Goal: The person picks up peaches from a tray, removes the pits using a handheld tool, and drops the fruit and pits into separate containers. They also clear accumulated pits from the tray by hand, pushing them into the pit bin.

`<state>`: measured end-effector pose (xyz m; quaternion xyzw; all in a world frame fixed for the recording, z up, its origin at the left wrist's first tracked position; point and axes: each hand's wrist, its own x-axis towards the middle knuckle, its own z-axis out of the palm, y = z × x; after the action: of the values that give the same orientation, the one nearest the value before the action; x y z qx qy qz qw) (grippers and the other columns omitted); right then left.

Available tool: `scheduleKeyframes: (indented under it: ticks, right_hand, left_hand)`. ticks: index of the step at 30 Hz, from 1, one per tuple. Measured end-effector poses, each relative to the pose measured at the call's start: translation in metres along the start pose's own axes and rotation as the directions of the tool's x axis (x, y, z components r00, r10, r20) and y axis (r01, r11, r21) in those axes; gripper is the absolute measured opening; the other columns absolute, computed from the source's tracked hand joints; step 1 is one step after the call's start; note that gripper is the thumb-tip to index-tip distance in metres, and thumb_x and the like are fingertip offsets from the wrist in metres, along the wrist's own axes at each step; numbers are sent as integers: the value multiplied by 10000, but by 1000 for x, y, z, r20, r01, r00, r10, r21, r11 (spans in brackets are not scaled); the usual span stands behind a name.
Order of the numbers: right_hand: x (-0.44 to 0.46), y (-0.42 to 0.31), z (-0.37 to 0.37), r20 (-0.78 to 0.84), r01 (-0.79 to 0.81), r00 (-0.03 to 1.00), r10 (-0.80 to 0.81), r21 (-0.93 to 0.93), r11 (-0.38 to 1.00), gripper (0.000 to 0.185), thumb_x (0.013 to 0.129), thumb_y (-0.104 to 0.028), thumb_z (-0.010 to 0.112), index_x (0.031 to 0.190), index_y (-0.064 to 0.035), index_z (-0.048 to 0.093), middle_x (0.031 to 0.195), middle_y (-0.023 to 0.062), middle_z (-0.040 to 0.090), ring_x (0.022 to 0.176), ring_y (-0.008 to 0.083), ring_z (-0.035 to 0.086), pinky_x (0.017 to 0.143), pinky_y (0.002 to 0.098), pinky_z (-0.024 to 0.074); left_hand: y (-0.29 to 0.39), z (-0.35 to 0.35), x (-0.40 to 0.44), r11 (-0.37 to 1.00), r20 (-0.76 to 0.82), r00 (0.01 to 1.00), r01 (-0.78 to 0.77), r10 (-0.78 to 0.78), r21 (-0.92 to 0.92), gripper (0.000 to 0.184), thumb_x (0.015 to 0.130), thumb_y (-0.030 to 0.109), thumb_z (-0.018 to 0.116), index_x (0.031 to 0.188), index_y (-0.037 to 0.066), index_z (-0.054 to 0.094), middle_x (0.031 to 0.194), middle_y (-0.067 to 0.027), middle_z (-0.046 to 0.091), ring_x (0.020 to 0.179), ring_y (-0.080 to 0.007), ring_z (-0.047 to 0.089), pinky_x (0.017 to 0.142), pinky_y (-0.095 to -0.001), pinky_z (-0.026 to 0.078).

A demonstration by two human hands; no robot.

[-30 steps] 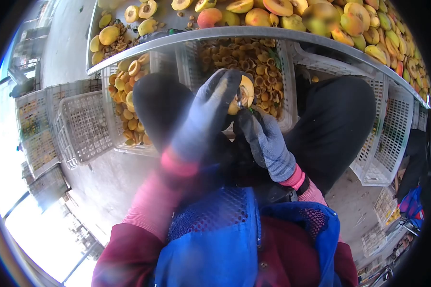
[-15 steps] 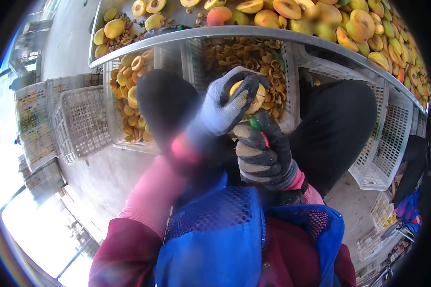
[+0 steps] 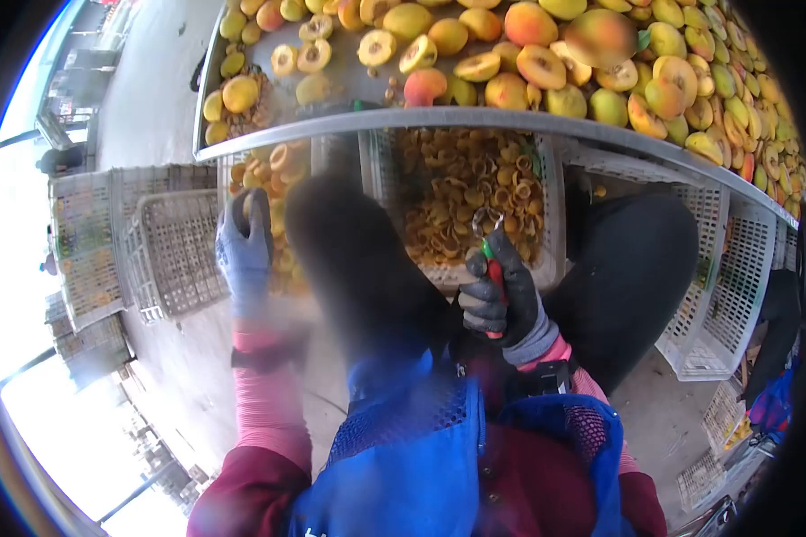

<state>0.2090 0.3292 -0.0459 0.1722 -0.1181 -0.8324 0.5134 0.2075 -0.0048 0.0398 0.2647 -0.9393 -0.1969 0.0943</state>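
Observation:
My left hand (image 3: 244, 240), in a grey glove, is at the left edge of a crate of pitted peach halves (image 3: 282, 161). Its thumb and fingers are apart, with nothing visible between them. My right hand (image 3: 503, 300), in a dark-palmed glove, is closed around a pitting tool (image 3: 495, 273) with a red and green handle. The tool's metal loop points up, above a crate of brown-orange peach scraps (image 3: 475, 179). Whole and halved peaches (image 3: 528, 67) cover much of the metal-edged table ahead.
The table's metal rim (image 3: 439, 116) curves across in front of my knees. Stacked plastic crates (image 3: 175, 251) stand on the left; another white crate (image 3: 725, 277) is at the right. Part of another person in dark trousers (image 3: 775, 313) shows at the far right.
My left hand has moved left from the right hand to the peach-half crate, and the peach it held has left it. My right hand has lowered slightly, still holding the tool.

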Motion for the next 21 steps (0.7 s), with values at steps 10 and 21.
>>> scheduleKeyframes:
  ticks: [10, 21]
  right_hand:
    - [13, -3, 25, -571, 120, 734, -368, -424, 898, 396, 898, -543, 502, 810, -159, 544, 518, -63, 304, 365, 65, 242, 337, 221, 221]
    - [20, 0, 57, -191, 303, 752, -630, -749, 589, 311, 964, -305, 461, 1085, -23, 513, 679, 41, 538, 417, 116, 450, 346, 245, 361]
  left_hand:
    - [85, 85, 152, 840, 224, 967, -219, 120, 497, 550, 775, 544, 607, 1031, 57, 617, 982, -190, 636, 914, -361, 612, 795, -435, 465]
    - [145, 71, 14, 572, 417, 816, 134, 400, -810, 454, 876, 159, 473, 1279, -49, 460, 1093, -114, 589, 920, -150, 583, 850, -259, 467]
